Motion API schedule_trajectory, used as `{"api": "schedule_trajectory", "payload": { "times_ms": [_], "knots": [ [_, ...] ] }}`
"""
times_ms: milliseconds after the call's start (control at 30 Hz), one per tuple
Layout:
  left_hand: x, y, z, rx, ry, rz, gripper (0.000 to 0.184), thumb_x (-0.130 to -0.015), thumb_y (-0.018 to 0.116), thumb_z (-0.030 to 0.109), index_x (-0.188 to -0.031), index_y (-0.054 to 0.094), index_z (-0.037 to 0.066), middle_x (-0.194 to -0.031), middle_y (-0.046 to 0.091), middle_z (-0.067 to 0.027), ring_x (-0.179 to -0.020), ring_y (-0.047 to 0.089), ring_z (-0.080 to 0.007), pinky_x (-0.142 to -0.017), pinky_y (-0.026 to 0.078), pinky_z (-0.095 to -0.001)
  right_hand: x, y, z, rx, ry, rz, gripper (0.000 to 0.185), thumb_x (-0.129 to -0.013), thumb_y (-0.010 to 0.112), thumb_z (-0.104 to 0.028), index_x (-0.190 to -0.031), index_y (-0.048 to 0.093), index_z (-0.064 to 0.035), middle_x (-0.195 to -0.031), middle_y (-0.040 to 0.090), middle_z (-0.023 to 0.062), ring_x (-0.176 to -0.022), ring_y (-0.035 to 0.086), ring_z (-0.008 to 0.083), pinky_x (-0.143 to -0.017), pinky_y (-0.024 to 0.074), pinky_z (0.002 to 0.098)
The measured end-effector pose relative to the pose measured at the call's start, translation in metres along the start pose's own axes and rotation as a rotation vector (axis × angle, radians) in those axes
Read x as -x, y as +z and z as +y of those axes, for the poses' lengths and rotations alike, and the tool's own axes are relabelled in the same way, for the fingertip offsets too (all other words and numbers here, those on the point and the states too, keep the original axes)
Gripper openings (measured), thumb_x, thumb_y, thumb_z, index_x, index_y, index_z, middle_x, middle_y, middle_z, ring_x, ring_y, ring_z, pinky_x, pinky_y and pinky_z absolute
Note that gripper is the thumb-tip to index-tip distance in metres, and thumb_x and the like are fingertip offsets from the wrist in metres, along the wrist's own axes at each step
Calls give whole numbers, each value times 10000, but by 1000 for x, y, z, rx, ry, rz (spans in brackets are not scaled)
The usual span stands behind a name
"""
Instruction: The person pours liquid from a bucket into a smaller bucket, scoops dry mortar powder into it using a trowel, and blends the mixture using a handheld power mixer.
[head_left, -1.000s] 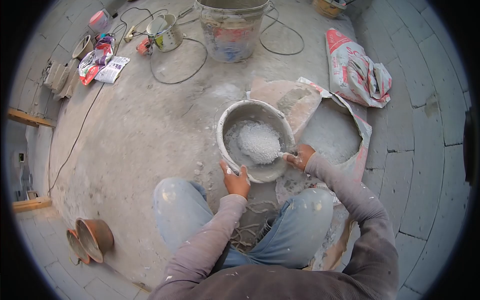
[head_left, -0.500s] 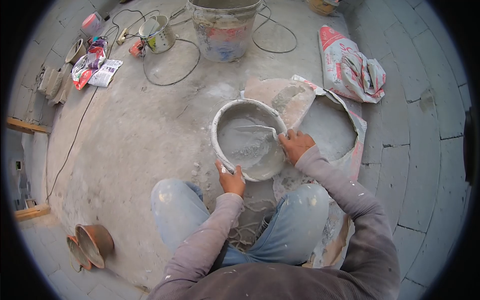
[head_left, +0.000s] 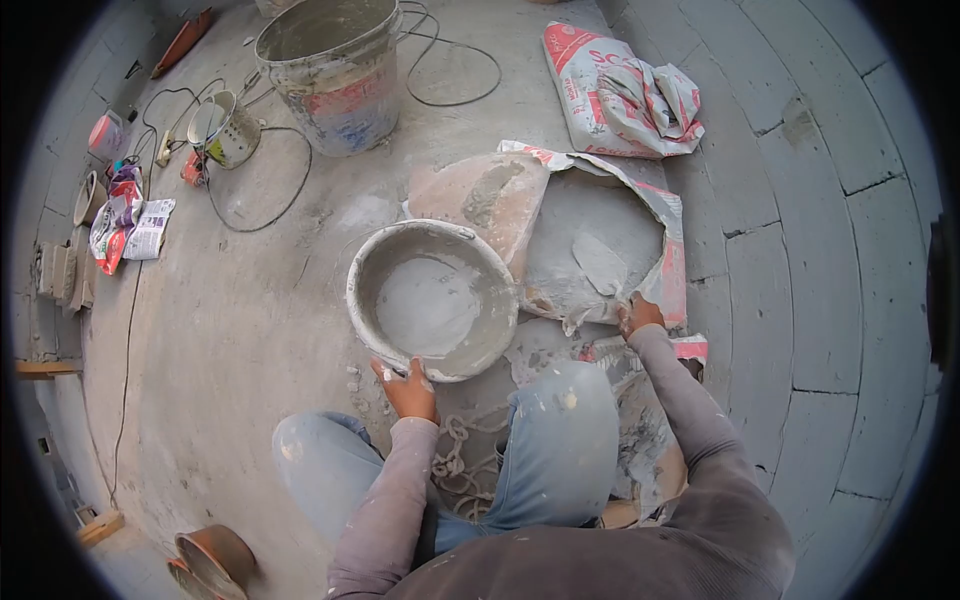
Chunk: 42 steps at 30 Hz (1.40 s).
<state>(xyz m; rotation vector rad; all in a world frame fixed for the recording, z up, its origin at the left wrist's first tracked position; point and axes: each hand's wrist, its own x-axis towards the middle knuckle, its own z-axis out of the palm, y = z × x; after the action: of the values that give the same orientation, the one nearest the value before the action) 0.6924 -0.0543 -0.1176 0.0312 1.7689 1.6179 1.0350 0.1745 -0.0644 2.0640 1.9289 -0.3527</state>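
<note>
A round bucket [head_left: 358,270] with a crusted rim stands on the floor before my knees, pale grey powder lying in its bottom. My left hand [head_left: 408,390] is closed on its near rim, thumb over the edge. To the right lies a torn-open paper bag [head_left: 672,235] holding grey powder [head_left: 560,235]. My right hand [head_left: 640,315] is at the bag's near edge, closed round the handle of a trowel [head_left: 598,262]. The trowel's powder-coated blade points into the bag, on the powder. Its handle is mostly hidden by my fingers.
A large dirty bucket [head_left: 335,95] and a smaller pail [head_left: 228,135] stand farther back among black cables [head_left: 300,180]. A crumpled cement-type bag [head_left: 625,100] lies by the block wall [head_left: 790,250] on the right. Rope [head_left: 460,465] lies between my legs; terracotta-coloured pots [head_left: 215,560] sit at lower left.
My right hand has moved the trowel from inside the bucket rightward into the open bag. My left hand stays on the bucket rim. The view has shifted to the right.
</note>
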Motion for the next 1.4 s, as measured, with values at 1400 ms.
{"api": "schedule_trajectory", "payload": {
  "times_ms": [1400],
  "knots": [
    [10, 23, 36, -226, -6, 119, 727, -830, 577, -30, -1434, 172, -31, -1369, 414, -217, -1202, 471, -272, -991, 374, -311, 46, -122, -42, -628, -348, -149, 451, -834, 583, -411, -855, 648, 34, -724, 624, 126, -655, 567, 171, -628, 456, 329]
  ]
}}
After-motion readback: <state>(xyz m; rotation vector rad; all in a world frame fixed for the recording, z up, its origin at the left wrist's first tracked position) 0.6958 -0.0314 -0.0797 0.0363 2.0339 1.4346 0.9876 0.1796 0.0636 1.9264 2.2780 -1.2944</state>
